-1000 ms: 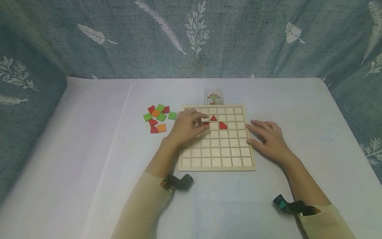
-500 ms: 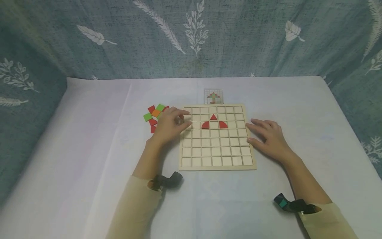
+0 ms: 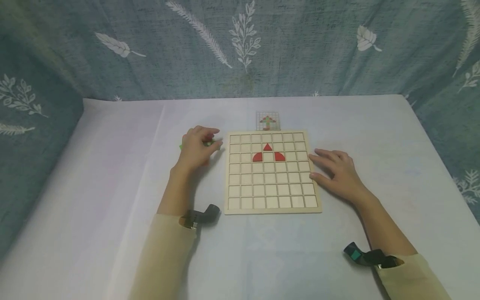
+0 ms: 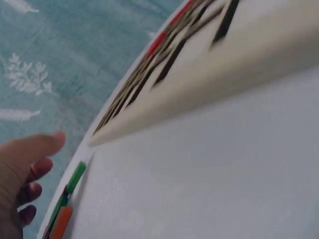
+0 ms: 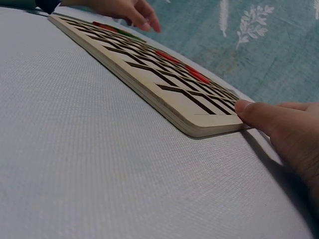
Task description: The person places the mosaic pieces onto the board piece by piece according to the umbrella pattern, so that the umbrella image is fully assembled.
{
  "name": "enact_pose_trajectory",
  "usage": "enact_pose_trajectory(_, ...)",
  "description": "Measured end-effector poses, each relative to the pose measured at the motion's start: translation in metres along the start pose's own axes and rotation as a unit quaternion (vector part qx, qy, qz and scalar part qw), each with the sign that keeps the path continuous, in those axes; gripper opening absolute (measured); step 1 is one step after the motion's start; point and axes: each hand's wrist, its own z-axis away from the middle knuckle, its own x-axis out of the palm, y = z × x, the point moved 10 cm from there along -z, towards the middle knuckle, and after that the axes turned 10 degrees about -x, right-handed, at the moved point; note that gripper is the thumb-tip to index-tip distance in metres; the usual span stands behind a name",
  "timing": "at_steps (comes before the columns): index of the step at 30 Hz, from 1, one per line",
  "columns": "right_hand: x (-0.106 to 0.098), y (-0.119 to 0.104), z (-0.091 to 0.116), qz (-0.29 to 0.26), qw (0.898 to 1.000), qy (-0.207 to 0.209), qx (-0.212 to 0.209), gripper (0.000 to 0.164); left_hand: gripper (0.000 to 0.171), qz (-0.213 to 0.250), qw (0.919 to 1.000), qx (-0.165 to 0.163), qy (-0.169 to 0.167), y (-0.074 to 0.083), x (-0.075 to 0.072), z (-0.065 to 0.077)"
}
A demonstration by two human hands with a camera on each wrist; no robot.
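My left hand (image 3: 192,149) hovers left of the wooden grid board (image 3: 273,211), over loose coloured tiles that it mostly hides in the head view. Nothing shows between its thumb and fingers. Beneath it, the left wrist view shows a green tile (image 4: 76,177) and an orange tile (image 4: 61,222) edge-on. Set in the board's cells are a red triangle (image 3: 267,147) and, a row nearer, a red quarter-round tile (image 3: 257,157) and another red quarter-round tile (image 3: 279,157). My right hand (image 3: 339,174) rests with spread, relaxed fingers, its fingertips touching the board's right edge.
A small pattern card (image 3: 268,121) with an arrow-like coloured figure lies just behind the board's far edge. A white cloth (image 3: 112,187) covers the table. A teal leaf-print curtain (image 3: 318,50) hangs behind and at both sides.
My left hand has let go of the left red quarter-round tile in its cell and moved left, off the board to the loose tiles. My right hand has stayed at the board's edge.
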Motion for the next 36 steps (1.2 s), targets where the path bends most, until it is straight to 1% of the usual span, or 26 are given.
enact_pose_trajectory(5,0.000,0.000,0.000,0.002,1.000,0.001,0.000,0.050,0.036,-0.030,0.9984,-0.047,0.005,-0.016,0.000,-0.005)
enact_pose_trajectory(7,0.001,0.001,0.000,0.003,1.000,0.001,0.000,0.050,0.037,-0.046,0.9971,-0.061,0.004,-0.020,0.001,-0.006)
enact_pose_trajectory(13,0.003,0.001,0.002,-0.001,1.000,0.000,0.002,0.051,0.036,-0.110,0.9912,-0.074,0.005,-0.027,0.005,-0.004)
enact_pose_trajectory(16,0.003,0.000,0.001,0.002,1.000,0.000,0.000,0.051,0.034,-0.111,0.9903,-0.082,0.012,-0.030,0.004,-0.002)
enact_pose_trajectory(22,0.001,0.000,0.000,0.009,1.000,0.002,-0.005,0.050,0.034,-0.111,0.9904,-0.081,0.018,-0.031,0.003,-0.003)
enact_pose_trajectory(27,0.000,-0.001,0.001,0.010,1.000,0.005,-0.010,0.050,0.038,-0.125,0.9898,-0.066,0.014,-0.030,0.004,-0.002)
enact_pose_trajectory(32,0.000,-0.003,0.000,0.006,1.000,0.009,-0.017,0.049,0.038,-0.126,0.9905,-0.053,0.019,-0.031,0.005,0.000)
enact_pose_trajectory(36,-0.001,-0.004,0.000,0.008,1.000,0.007,-0.014,0.049,0.040,-0.123,0.9913,-0.040,0.022,-0.029,0.004,0.001)
